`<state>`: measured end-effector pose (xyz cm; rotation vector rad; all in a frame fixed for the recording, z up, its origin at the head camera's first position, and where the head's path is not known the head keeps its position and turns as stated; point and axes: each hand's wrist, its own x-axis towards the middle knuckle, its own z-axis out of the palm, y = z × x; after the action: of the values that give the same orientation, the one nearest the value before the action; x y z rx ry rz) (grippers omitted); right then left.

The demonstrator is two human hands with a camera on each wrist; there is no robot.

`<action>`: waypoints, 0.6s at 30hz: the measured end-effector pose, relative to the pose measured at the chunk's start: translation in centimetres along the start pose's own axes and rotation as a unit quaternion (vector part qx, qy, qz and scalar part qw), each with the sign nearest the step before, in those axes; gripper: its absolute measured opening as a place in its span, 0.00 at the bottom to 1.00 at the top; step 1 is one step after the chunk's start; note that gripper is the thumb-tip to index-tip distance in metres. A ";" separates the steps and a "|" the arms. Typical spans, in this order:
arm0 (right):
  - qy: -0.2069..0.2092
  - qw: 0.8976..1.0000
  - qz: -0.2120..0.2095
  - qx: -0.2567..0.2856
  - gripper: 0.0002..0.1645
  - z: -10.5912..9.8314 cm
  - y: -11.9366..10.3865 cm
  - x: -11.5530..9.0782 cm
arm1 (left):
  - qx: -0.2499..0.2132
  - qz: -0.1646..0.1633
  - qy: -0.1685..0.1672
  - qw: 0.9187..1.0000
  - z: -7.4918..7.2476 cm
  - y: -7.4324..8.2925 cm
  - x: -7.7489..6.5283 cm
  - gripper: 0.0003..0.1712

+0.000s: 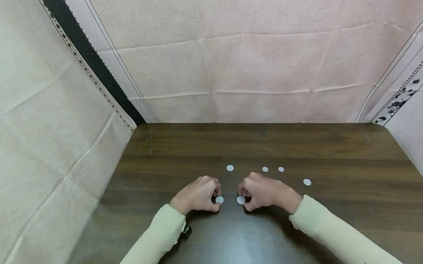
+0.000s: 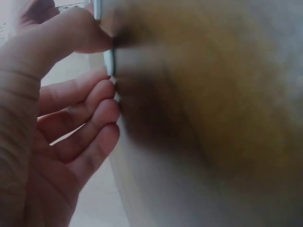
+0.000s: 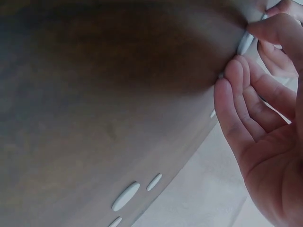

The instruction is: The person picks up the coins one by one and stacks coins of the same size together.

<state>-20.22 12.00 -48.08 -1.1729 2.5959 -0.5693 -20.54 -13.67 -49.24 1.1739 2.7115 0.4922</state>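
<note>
On the brown table my left hand (image 1: 199, 194) pinches a small white disc (image 1: 220, 199) by its edges. In the left wrist view, this disc (image 2: 109, 61) is between the thumb and the index fingertip, with the other fingertips down at the tabletop. Just to the right, my right hand (image 1: 263, 191) pinches a second white disc (image 1: 241, 199). The right wrist view has that disc (image 3: 245, 42) flat at table level, between thumb and fingers. A narrow gap separates the two discs.
Several more white discs lie on the wooden table (image 1: 347, 203): one disc (image 1: 230, 168) beyond the hands, a small pair farther right, another disc (image 1: 307, 182) past the right wrist, one partly hidden by the right hand. Pale cloth (image 1: 247, 66) hangs behind and at both sides.
</note>
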 end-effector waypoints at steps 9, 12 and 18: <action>-0.030 0.998 0.026 0.045 0.14 -1.8 0.2 0.1 | 0.001 -0.017 -0.013 1.000 -0.5 0.5 0.0 0.06; -0.022 0.998 0.035 0.041 0.14 -2.4 0.4 0.5 | 0.004 -0.015 -0.011 1.000 -0.5 0.6 -0.1 0.06; 0.007 1.000 0.029 0.007 0.13 -3.5 0.7 1.9 | 0.008 -0.007 -0.003 1.000 -0.3 0.5 -0.2 0.05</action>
<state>-23.23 11.87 -45.38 -1.0889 2.6241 -0.5833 -20.16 -13.53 -48.80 1.1576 2.7215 0.4665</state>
